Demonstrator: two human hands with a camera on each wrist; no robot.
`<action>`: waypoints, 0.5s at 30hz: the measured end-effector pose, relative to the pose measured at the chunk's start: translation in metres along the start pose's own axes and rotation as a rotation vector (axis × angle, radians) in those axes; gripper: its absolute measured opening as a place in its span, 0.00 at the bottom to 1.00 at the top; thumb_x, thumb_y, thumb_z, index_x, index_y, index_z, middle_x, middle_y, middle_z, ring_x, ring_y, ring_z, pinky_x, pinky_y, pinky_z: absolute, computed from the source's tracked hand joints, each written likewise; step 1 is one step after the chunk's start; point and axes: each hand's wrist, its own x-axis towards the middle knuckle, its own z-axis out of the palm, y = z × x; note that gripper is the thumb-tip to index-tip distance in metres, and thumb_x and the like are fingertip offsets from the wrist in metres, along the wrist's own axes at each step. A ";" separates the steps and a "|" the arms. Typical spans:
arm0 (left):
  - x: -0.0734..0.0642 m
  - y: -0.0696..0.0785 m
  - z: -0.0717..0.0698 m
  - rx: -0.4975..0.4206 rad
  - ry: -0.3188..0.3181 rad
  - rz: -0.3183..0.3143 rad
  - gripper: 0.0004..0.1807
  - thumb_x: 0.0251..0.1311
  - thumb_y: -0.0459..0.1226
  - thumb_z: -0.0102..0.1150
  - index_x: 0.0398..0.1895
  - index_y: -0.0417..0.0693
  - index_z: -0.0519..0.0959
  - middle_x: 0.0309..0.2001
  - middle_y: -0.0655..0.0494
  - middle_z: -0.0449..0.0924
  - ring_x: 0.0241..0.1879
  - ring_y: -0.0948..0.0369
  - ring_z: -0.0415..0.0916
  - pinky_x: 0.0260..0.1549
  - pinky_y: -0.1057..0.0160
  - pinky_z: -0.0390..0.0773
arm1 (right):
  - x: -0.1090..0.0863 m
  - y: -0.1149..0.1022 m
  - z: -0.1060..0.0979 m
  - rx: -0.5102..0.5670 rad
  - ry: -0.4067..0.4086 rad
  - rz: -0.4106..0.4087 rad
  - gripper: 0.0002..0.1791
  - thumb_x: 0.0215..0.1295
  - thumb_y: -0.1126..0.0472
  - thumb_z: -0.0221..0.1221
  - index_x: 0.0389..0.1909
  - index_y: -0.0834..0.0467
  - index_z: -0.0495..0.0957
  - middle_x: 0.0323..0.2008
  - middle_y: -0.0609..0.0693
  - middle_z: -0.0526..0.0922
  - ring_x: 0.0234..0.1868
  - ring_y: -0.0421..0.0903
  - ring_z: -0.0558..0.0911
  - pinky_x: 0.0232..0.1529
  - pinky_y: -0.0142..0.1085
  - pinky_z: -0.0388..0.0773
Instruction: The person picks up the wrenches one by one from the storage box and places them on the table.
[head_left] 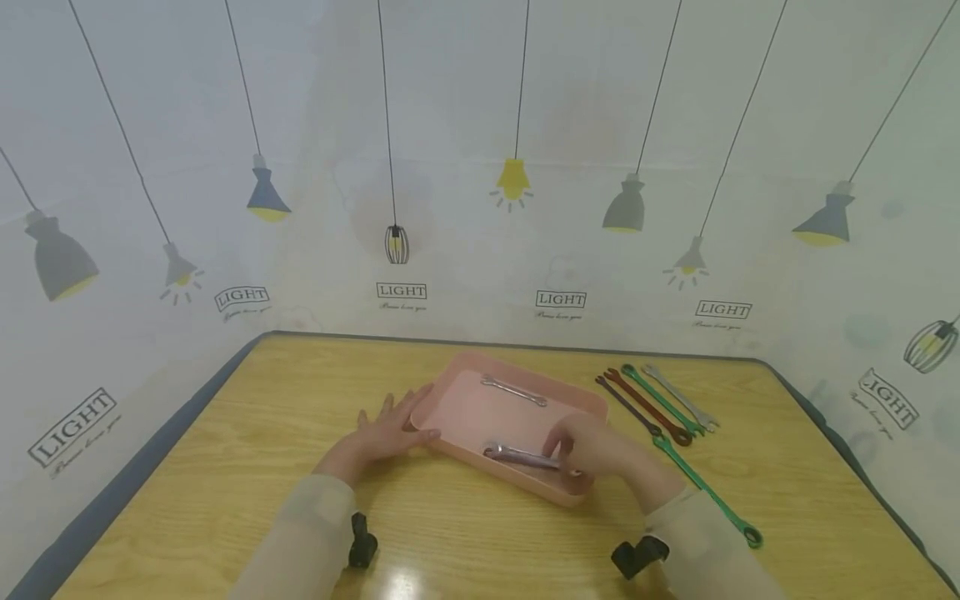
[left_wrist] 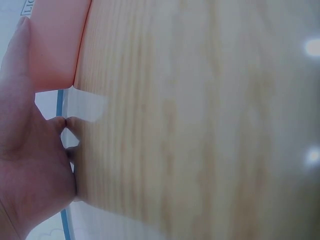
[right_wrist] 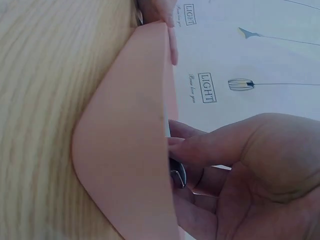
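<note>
A pink tray (head_left: pixel 491 478) lies on the wooden table. My left hand (head_left: pixel 384 432) rests at its left corner with spread fingers, the thumb along the near rim. In the left wrist view that thumb (left_wrist: pixel 17 55) lies against the tray's pink wall (left_wrist: pixel 57 50). Inside the tray, my right hand (head_left: pixel 600 457) pinches the right end of a silver wrench (head_left: pixel 525 457) close to the near wall. The right wrist view shows only a shiny metal end (right_wrist: pixel 178 175) between the fingers; the tray wall hides the rest. Another silver wrench (head_left: pixel 515 390) lies along the tray's far side.
Right of the tray lie a dark purple wrench (head_left: pixel 628 404), a red wrench (head_left: pixel 649 407), a green wrench (head_left: pixel 663 400) and a silver wrench (head_left: pixel 681 398), side by side. A longer green wrench (head_left: pixel 708 492) lies nearer. Behind the table hangs a lamp-printed cloth (head_left: pixel 465 275).
</note>
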 end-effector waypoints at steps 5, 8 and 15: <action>-0.001 0.002 -0.001 -0.006 0.000 -0.004 0.45 0.64 0.60 0.53 0.79 0.67 0.43 0.77 0.43 0.38 0.73 0.38 0.25 0.60 0.28 0.21 | -0.007 0.009 -0.015 0.076 -0.004 -0.055 0.13 0.54 0.78 0.58 0.37 0.62 0.82 0.27 0.51 0.79 0.28 0.46 0.78 0.27 0.37 0.79; -0.001 0.002 -0.001 -0.006 0.002 -0.006 0.45 0.64 0.60 0.53 0.79 0.68 0.43 0.77 0.43 0.38 0.73 0.39 0.25 0.60 0.28 0.21 | -0.014 0.010 -0.025 0.110 -0.010 -0.067 0.13 0.55 0.78 0.58 0.39 0.63 0.81 0.27 0.53 0.80 0.28 0.47 0.79 0.27 0.39 0.81; 0.002 -0.001 0.000 -0.009 -0.003 -0.009 0.45 0.63 0.62 0.53 0.78 0.68 0.44 0.77 0.44 0.38 0.74 0.39 0.24 0.60 0.28 0.21 | -0.038 0.017 -0.046 0.108 0.035 -0.050 0.13 0.57 0.76 0.58 0.42 0.65 0.81 0.27 0.55 0.80 0.26 0.47 0.79 0.27 0.40 0.81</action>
